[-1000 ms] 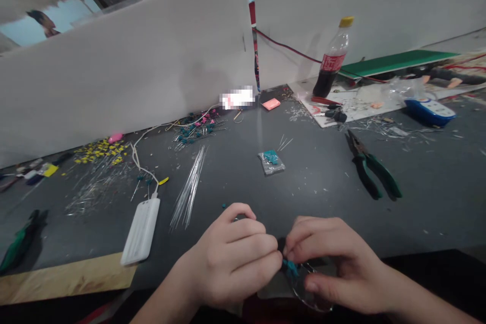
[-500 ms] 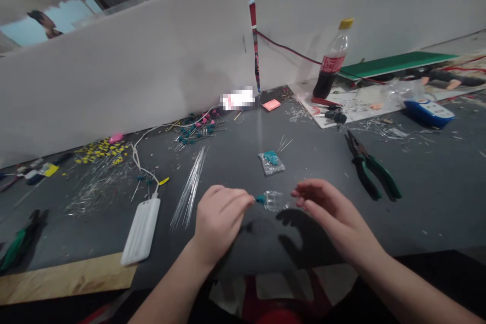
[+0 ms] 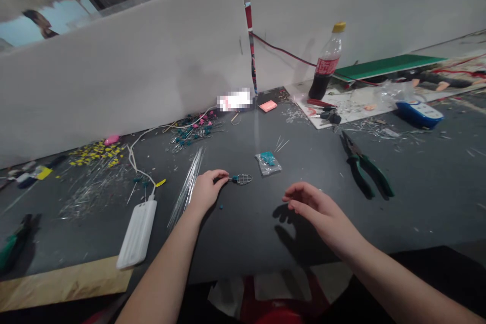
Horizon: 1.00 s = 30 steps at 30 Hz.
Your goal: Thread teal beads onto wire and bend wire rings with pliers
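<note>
Between thumb and fingers, my left hand (image 3: 208,188) pinches the stem of a small wire whisk-like piece (image 3: 243,179), a looped cage of wire with teal at its base, held low over the table. My right hand (image 3: 313,207) hovers with its fingers curved and apart, holding nothing. Beyond the hands lies a small clear bag (image 3: 269,162) with teal bits in it. Left of my left hand is a bundle of straight wires (image 3: 187,187), partly hidden by that hand. A tiny teal bit (image 3: 221,206) sits on the table near my left wrist.
Green-handled pliers (image 3: 366,167) lie at the right, and another pair (image 3: 17,243) at the far left. A white power bank (image 3: 137,233) with a cable, yellow pieces (image 3: 96,153), finished teal and pink wire pieces (image 3: 195,130) and a cola bottle (image 3: 324,66) stand around.
My left hand has moved left and away from me with the wire piece, apart from my right hand. A tiny teal bit now shows on the table.
</note>
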### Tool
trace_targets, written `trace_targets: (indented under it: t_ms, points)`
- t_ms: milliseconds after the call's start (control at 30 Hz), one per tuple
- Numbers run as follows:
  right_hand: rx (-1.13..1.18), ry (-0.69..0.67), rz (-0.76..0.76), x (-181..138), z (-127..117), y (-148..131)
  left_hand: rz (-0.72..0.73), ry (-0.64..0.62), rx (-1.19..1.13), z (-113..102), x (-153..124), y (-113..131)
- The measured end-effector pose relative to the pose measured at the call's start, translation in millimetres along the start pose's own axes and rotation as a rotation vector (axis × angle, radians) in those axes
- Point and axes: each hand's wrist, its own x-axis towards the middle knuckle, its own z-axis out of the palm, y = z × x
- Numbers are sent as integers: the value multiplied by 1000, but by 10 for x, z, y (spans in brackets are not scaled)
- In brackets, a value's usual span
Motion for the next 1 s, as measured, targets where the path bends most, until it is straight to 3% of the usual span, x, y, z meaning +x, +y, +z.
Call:
trace_targets:
  t_ms: [233,367,467,500,600,833,933,1000]
  points:
    - [-48,-44,24,15,25,-17,20,39,75,46,-7,4]
    - [-107,-66,5,25,24,-14,35,63,143,-79,-86,34]
    - [-193,-86,-9,16,20,-48,45,-21,174,-235,-291,89]
    - [-229,-93,-18,8,22,-66,58,-109,192,-273,-377,108]
    - [-361,-106,-68,-20,42,-113,69,-214,179,-289,-602,134]
    - [-572,-141,-173,-22,106,-98,37,-134,132,-165,-618,50]
    - [-581,-151,-172,-9,141,-66,91,-83,104,-199,-649,178]
    - [-548,-166,-158,-15,192,-33,205,-58,46,-171,-741,343]
